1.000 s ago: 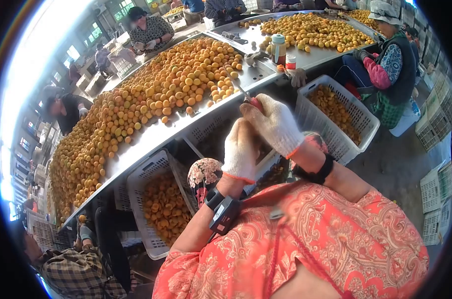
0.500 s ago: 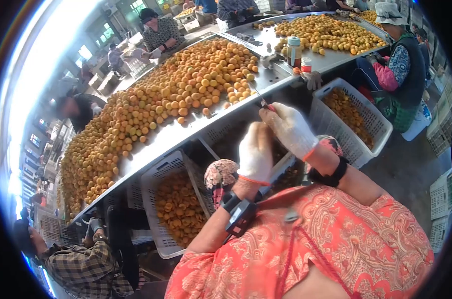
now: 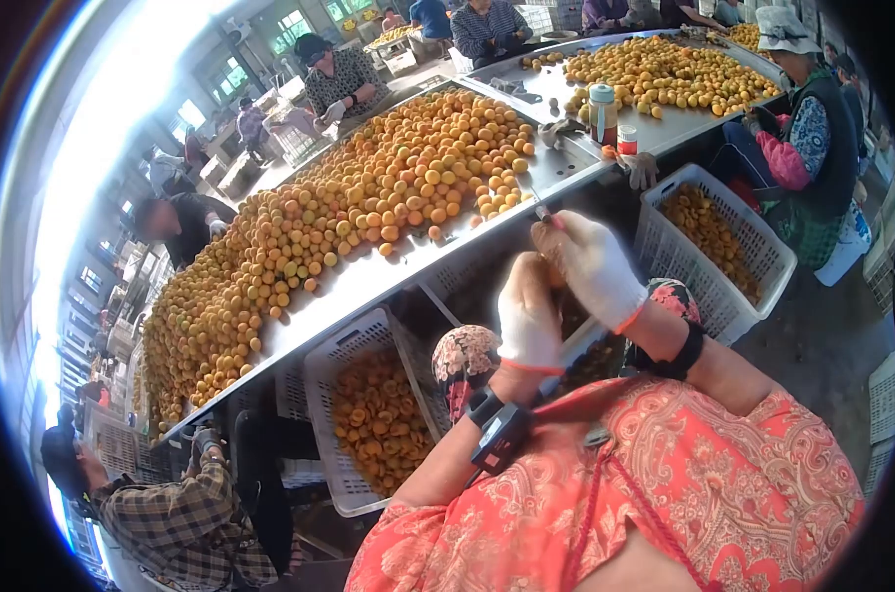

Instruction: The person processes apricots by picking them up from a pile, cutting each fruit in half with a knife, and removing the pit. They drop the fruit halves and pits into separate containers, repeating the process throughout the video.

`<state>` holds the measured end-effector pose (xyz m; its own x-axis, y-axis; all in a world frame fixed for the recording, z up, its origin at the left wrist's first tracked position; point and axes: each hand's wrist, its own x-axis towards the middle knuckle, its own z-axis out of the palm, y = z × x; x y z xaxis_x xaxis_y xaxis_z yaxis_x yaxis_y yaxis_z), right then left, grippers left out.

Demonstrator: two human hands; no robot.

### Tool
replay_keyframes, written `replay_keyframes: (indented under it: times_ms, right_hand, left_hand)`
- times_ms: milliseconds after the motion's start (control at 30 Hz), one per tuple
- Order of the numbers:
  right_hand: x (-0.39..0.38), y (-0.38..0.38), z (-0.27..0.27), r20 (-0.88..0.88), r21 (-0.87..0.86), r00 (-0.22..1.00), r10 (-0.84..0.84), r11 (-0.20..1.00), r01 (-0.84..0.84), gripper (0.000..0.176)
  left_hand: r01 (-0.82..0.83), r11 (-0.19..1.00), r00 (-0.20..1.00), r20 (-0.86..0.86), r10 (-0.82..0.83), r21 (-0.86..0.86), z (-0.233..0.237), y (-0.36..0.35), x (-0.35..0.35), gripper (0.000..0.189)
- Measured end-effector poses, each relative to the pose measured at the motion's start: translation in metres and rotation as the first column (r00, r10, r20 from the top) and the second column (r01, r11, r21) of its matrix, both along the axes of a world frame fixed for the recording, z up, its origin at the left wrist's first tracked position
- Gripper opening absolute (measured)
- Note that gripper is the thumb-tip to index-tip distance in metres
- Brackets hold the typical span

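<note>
My right hand (image 3: 593, 271), in a white glove with bare fingertips, is closed around a small knife (image 3: 543, 210). Its thin metal blade points up toward the table, and a bit of red handle shows at my fingers. Close beside it, my left hand (image 3: 528, 314) in a matching glove has its fingers curled in; what they hold, if anything, is hidden. Both hands are above my lap, just off the near edge of a metal table (image 3: 368, 281). A large heap of apricots (image 3: 368, 192) covers much of that table.
White plastic crates of halved apricots stand below the edge: a left crate (image 3: 347, 326) and a right crate (image 3: 753, 222). A bottle (image 3: 602, 113), a red-and-white jar (image 3: 627, 140) and a grey glove (image 3: 643, 170) rest near the table corner. Co-workers sit around the tables.
The view has shifted, so the table and crates appear further right and lower. Both hands stay close together, and the knife remains in my right hand.
</note>
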<state>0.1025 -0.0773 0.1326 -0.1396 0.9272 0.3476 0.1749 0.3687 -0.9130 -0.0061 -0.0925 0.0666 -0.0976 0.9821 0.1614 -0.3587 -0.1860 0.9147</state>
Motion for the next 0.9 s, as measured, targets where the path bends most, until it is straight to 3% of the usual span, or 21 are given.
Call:
replay_keyframes:
  times_ms: [67,100,167,200,267,300,367,533,633,667,800,900]
  right_hand:
    - [0.002,0.003,0.0,0.005,-0.044,1.0,0.022,0.999,-0.022,0.028]
    - [0.002,0.003,-0.002,0.005,-0.042,1.0,0.019,0.999,-0.018,0.028]
    - [-0.001,0.003,-0.006,0.068,0.06,0.996,-0.059,0.997,0.055,0.028]
    - [-0.002,0.001,-0.005,0.099,0.087,0.991,-0.087,0.993,0.079,0.025]
    - [-0.005,-0.003,-0.005,0.132,0.148,0.985,-0.107,0.985,0.088,0.024]
    - [-0.006,-0.004,-0.004,0.162,0.218,0.978,-0.132,0.971,0.095,0.022]
    - [-0.008,-0.003,-0.011,0.148,0.304,0.98,-0.133,0.949,0.083,0.021]
    - [-0.01,-0.006,-0.013,0.302,0.42,0.936,-0.183,0.907,0.041,0.023]
    - [-0.01,-0.004,-0.019,0.362,0.51,0.904,-0.227,0.86,0.011,0.024]
    - [-0.008,-0.003,-0.019,0.373,0.514,0.907,-0.196,0.857,-0.026,0.023]
    - [-0.006,-0.003,-0.018,0.424,0.518,0.881,-0.211,0.854,-0.044,0.022]
    - [-0.001,-0.001,-0.019,0.362,0.575,0.917,-0.167,0.815,-0.078,0.019]
  left_hand:
    - [-0.1,0.977,0.988,-0.098,0.12,0.188,-0.001,0.003,0.004,0.041]
    - [-0.096,0.977,0.988,-0.098,0.116,0.19,0.003,0.0,0.005,0.041]
    - [0.025,0.996,0.994,0.105,-0.016,-0.082,0.014,-0.008,0.005,0.039]
    - [0.025,0.996,0.994,0.104,-0.016,-0.085,0.016,-0.008,-0.001,0.039]
    - [0.238,0.911,0.956,0.248,-0.159,-0.337,0.019,-0.008,-0.013,0.034]
    - [0.238,0.911,0.956,0.246,-0.159,-0.337,0.015,-0.004,-0.009,0.034]
    - [0.182,0.959,0.825,0.564,-0.03,-0.216,0.009,0.004,0.003,0.033]
    - [0.324,0.915,0.774,0.623,-0.111,-0.239,0.018,-0.008,0.001,0.041]
    - [0.391,0.859,0.719,0.692,-0.061,-0.331,0.016,-0.013,0.0,0.047]
    - [0.402,0.822,0.773,0.63,-0.068,-0.405,0.036,-0.024,0.003,0.053]
    - [0.387,0.831,0.794,0.602,-0.081,-0.399,0.027,-0.021,0.003,0.057]
    - [0.426,0.805,0.789,0.604,-0.108,-0.413,0.03,-0.02,0.0,0.056]
